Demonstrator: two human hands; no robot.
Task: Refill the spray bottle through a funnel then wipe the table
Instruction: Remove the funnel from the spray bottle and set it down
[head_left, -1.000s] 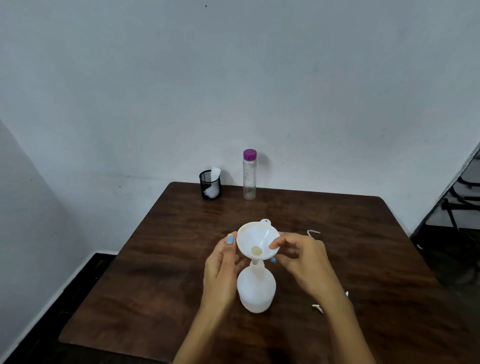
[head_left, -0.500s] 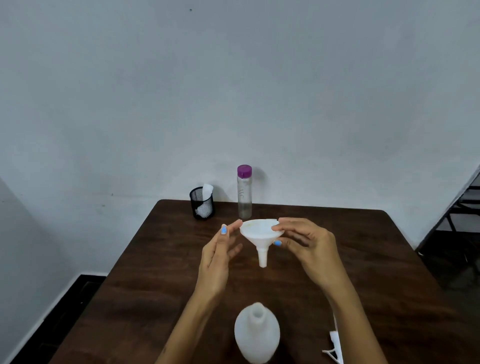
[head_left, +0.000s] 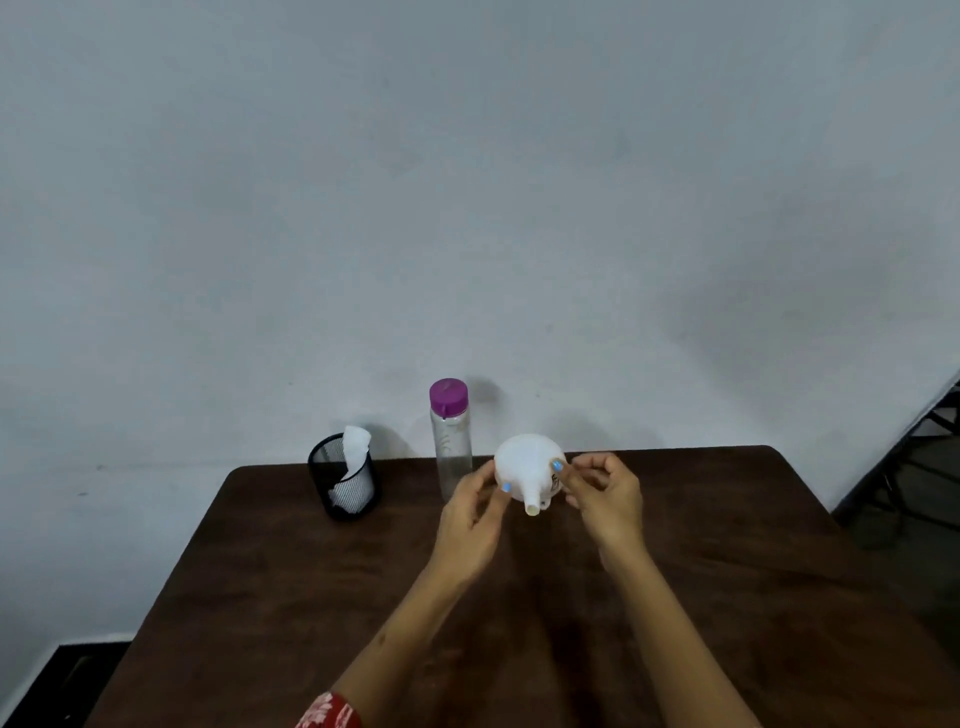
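Both hands hold one white funnel (head_left: 527, 470) between them, raised above the tabletop (head_left: 727, 519): left hand (head_left: 470, 512) fingertips on its left side, right hand (head_left: 605, 493) pinching its right side. Funnel axis — tipped, spout aimed down and toward the person, wide mouth facing away. Spray bottle: not in view, so its direction from the hands cannot be told, nor which hand is nearer it. Beyond the left hand — a clear bottle with purple cap (head_left: 450, 436); farther left, a black mesh cup (head_left: 345, 483) holding white tissue. Judgement: spout must be turned down before seating in any bottle neck.
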